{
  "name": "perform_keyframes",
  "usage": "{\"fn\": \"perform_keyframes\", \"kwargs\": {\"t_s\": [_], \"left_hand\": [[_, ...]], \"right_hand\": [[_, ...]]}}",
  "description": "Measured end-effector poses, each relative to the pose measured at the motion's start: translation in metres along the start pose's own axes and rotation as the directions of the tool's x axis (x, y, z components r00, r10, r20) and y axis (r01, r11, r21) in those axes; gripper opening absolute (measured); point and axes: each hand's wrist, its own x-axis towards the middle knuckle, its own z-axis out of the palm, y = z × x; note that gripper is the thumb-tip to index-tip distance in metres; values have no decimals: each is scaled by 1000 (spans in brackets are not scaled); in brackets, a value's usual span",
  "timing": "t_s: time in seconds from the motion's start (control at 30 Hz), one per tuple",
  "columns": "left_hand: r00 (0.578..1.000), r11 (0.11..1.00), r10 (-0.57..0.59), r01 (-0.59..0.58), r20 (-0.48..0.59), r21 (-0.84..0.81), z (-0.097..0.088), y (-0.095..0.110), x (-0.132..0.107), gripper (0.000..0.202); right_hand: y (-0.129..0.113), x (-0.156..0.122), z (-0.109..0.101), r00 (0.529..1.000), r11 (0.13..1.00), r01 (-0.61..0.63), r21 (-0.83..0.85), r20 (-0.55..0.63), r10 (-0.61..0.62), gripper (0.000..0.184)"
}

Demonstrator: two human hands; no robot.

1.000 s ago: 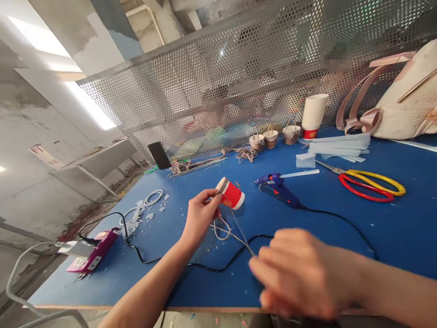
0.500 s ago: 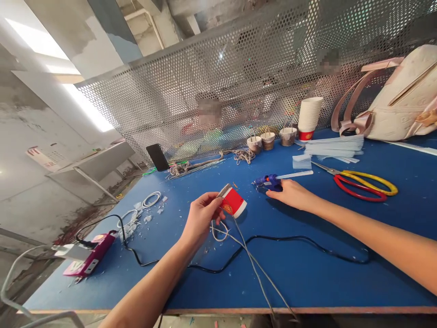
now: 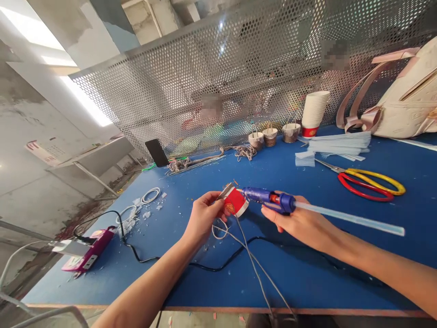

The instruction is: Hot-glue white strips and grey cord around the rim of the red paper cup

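Note:
My left hand [image 3: 207, 213] is closed on a red and white paper cup [image 3: 235, 201], held tilted on its side above the table. Grey cord is wrapped along one end of the cup, and a loose grey cord [image 3: 251, 255] trails from it over the table's front edge. In my right hand [image 3: 300, 223] is a blue hot glue gun [image 3: 269, 197], my fingers round its handle. A long translucent glue stick [image 3: 355, 218] juts from its back. The nozzle points left at the cup, by the corded end; whether it touches I cannot tell.
Red-and-yellow-handled scissors [image 3: 370, 182] and pale strips [image 3: 337, 145] lie right. Behind stand stacked paper cups [image 3: 314, 111], cord-wrapped cups [image 3: 269, 136] and a bag [image 3: 406, 100]. A black cable [image 3: 218, 269] crosses the table; a pink power strip [image 3: 90, 253] sits left. A perforated screen [image 3: 170, 91] closes the back.
My right hand has lifted the glue gun off the table and brought it left to the cup. My left hand holds the cup in nearly the same place.

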Motion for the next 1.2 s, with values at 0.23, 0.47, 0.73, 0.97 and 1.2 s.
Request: {"fn": "perform_keyframes", "kwargs": {"t_s": [0.23, 0.47, 0.73, 0.97, 1.2], "left_hand": [[1000, 995, 0, -2, 24, 99, 1, -2, -4, 21], [1000, 986, 8, -13, 27, 169, 4, -1, -8, 23], [1000, 985, 2, -4, 15, 170, 7, 4, -10, 19], [1000, 988, 13, -15, 12, 151, 6, 1, -9, 20], [1000, 988, 1, -4, 16, 156, 4, 1, -8, 18]], "right_hand": [[-7, -4, 9, 985, 985, 168, -40, 45, -166, 21], [-5, -3, 11, 986, 985, 165, -59, 42, -162, 23], [-5, -2, 12, 979, 974, 206, -93, 13, -205, 21], [-5, -2, 14, 968, 960, 251, -120, 19, -251, 20], [0, -1, 10, 984, 978, 174, -112, -21, -177, 25]]}}
